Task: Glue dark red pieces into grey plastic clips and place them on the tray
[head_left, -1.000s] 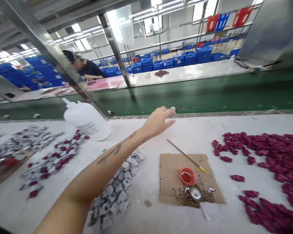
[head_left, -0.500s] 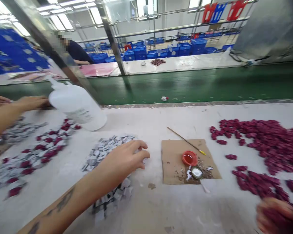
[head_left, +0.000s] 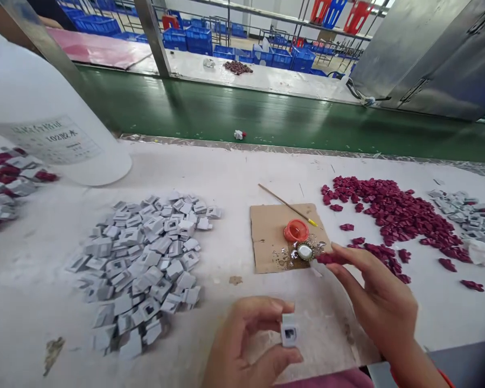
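Two hands now meet near the table's front edge, the left hand (head_left: pixel 246 345) pinching a grey square housing (head_left: pixel 289 330) fresh from the pile (head_left: pixel 145 258), the right hand (head_left: pixel 372 293) gripping a maroon piece (head_left: pixel 327 258).

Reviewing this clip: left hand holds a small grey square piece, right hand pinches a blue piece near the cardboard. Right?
Not quite. In the head view the right hand pinches a dark red piece, not a blue one, near the cardboard. The left hand does hold the grey square piece.

White bottle (head_left: pixel 44 108), label w/ partly legible "10218?" plus blurred characters; no other readable text
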